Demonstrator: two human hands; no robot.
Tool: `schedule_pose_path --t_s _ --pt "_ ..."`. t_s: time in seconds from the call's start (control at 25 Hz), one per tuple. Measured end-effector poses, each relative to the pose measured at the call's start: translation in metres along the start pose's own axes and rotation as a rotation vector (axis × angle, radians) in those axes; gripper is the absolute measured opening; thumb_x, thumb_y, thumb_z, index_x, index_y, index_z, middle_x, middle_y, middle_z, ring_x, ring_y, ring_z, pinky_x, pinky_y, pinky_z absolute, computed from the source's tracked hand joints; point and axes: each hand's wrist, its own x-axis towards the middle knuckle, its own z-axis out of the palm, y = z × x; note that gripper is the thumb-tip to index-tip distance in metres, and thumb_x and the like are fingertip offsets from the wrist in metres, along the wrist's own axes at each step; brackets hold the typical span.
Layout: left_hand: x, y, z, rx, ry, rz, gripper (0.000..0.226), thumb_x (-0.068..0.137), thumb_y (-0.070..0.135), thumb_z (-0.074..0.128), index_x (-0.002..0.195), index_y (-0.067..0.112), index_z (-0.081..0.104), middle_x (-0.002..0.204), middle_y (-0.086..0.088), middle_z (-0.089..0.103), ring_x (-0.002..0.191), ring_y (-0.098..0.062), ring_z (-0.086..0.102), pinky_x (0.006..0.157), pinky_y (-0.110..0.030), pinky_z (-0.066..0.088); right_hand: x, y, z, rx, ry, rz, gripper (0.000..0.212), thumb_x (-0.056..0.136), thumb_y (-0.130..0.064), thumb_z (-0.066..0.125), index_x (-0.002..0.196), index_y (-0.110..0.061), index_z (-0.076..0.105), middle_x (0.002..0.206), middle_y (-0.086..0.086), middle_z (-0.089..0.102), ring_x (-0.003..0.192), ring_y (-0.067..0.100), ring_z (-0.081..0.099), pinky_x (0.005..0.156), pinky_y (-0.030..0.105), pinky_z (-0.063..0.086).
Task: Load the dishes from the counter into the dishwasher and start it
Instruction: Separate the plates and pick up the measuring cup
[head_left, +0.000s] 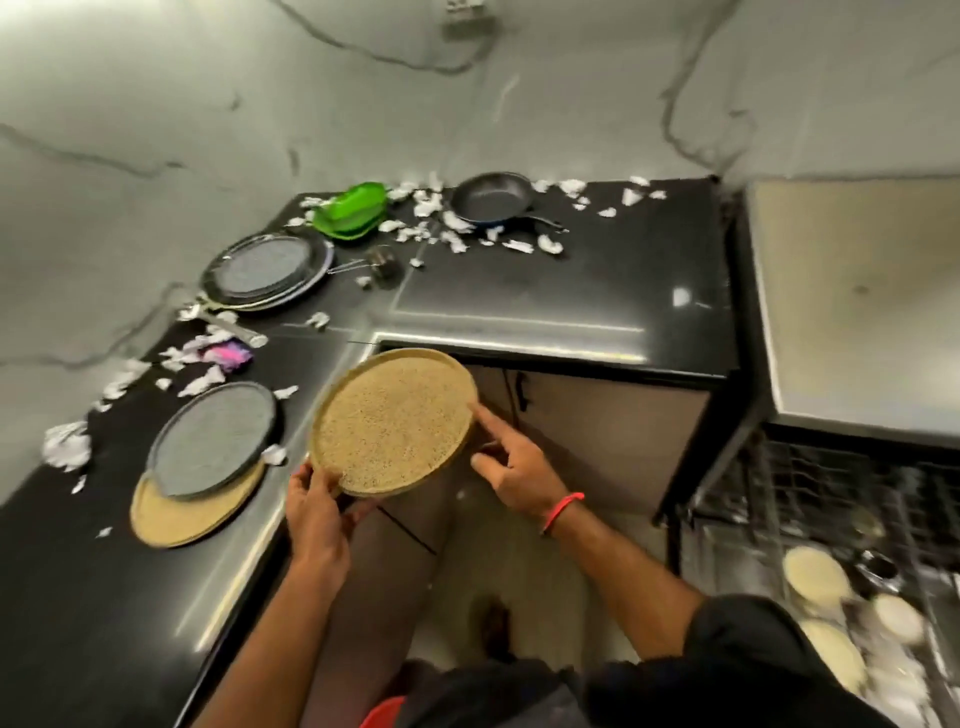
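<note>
1. Tan speckled plate (392, 423): held tilted in the air just off the counter's inner corner, above the floor, its face turned toward the camera
2. Left hand (311, 499): grips the plate's lower left rim, thumb curled over the upper face and the other fingers folded beneath it
3. Right hand (511, 467): index finger extended straight, its tip touching the plate's right rim; the thumb sticks out below, apart from the plate, and the remaining fingers appear curled back, though blur makes this uncertain. A red band circles the wrist
4. Black L-shaped counter (545, 291): strewn with crumpled white paper scraps (67, 447)
5. Grey plate (213, 439): lies on the counter's left arm, overlapping a second tan plate (182, 519) underneath it
6. Stack of dark plates (265, 270): further back along the left arm, near the wall
7. Green container (353, 210): at the back corner of the counter
8. Dark frying pan (493, 200): right of the green container, handle pointing right
9. Dishwasher (831, 519): stands open at right; its pulled-out lower rack holds several pale dishes (815, 574) set on edge
</note>
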Motion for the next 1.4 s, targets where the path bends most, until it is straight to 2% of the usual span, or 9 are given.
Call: schedule_pose_path --t_s 0.16,0.36,0.52,0.8,0.96,1.04,1.12,1.28,1.4 --pt "0.048 0.036 -0.048 -0.278 0.239 0.002 0.044 0.097 0.003 0.049 0.138 0.017 0.04 0.123 -0.012 0.055 0.086 -0.027 0.064 0.056 -0.037 0.062 0.043 -0.027 0.07 -0.079 -0.26 -0.042 0.072 0.09 -0.018 0.056 0.15 -0.045 0.027 0.14 -0.007 0.052 0.107 0.012 0.06 0.095 0.029 0.051" --pt "0.114 0.058 -0.105 -0.38 0.393 0.063 0.056 0.095 -0.002 0.047 0.144 0.02 0.03 0.135 -0.016 0.046 0.094 -0.031 0.063 0.052 -0.034 0.06 0.117 -0.041 0.144 -0.089 -0.246 -0.011 0.064 0.089 -0.015 0.056 0.145 -0.043 0.039 0.118 0.014 0.066 0.081 0.021 0.064 0.08 0.039 0.058" --pt "0.162 0.067 -0.145 -0.338 0.519 0.06 0.053 0.094 -0.004 0.047 0.14 0.018 0.031 0.146 -0.016 0.041 0.118 -0.039 0.058 0.049 -0.035 0.06 0.171 -0.058 0.193 -0.071 -0.252 -0.01 0.061 0.09 -0.009 0.056 0.143 -0.037 0.044 0.125 0.018 0.061 0.07 0.018 0.056 0.079 0.045 0.057" --pt "0.206 0.063 -0.171 -0.067 0.468 -0.013 0.061 0.096 -0.005 0.051 0.148 0.022 0.036 0.142 -0.007 0.049 0.113 -0.035 0.061 0.053 -0.033 0.062 0.224 -0.07 0.212 0.002 -0.18 0.067 0.055 0.095 -0.008 0.055 0.142 -0.034 0.044 0.129 -0.006 0.052 0.083 0.011 0.062 0.074 0.035 0.061" --pt "0.209 0.051 -0.17 0.151 0.486 -0.099 0.067 0.088 0.022 0.071 0.148 0.019 0.04 0.146 -0.009 0.044 0.093 -0.021 0.063 0.084 -0.038 0.057 0.26 -0.058 0.192 -0.006 -0.181 0.095 0.053 0.094 -0.006 0.055 0.141 -0.029 0.046 0.125 -0.005 0.055 0.087 0.016 0.062 0.069 0.029 0.058" --pt "0.213 0.049 -0.167 0.206 0.502 -0.164 0.089 0.071 0.048 0.076 0.147 0.021 0.04 0.15 -0.011 0.038 0.109 -0.026 0.059 0.101 -0.044 0.05 0.287 -0.051 0.179 -0.01 -0.161 0.099 0.051 0.094 -0.005 0.055 0.139 -0.028 0.048 0.125 -0.005 0.053 0.083 0.017 0.06 0.066 0.027 0.057" --pt "0.211 0.054 -0.154 0.3 0.6 -0.185 0.09 0.078 0.047 0.076 0.15 0.016 0.033 0.154 -0.014 0.025 0.13 -0.038 0.042 0.109 -0.049 0.042 0.325 -0.041 0.164 -0.046 -0.13 0.078 0.05 0.093 -0.005 0.056 0.137 -0.027 0.05 0.128 -0.004 0.052 0.076 0.015 0.056 0.068 0.033 0.057" --pt "0.209 0.061 -0.101 0.756 0.779 0.093 0.085 0.084 0.03 0.078 0.151 0.018 0.028 0.16 -0.009 0.002 0.139 -0.044 0.017 0.112 -0.059 0.028 0.405 -0.024 0.125 -0.181 -0.089 0.021 0.05 0.087 -0.007 0.057 0.134 -0.025 0.055 0.124 -0.002 0.053 0.074 0.008 0.054 0.076 0.032 0.054" --pt "0.23 0.061 -0.053 1.005 0.622 0.284 0.07 0.082 0.03 0.079 0.143 0.026 0.045 0.16 -0.003 0.005 0.143 -0.039 0.013 0.11 -0.063 0.026 0.455 -0.013 0.089 -0.42 -0.162 -0.087 0.053 0.084 -0.004 0.059 0.135 -0.019 0.055 0.146 0.009 0.041 0.12 0.021 0.052 0.109 0.038 0.041"
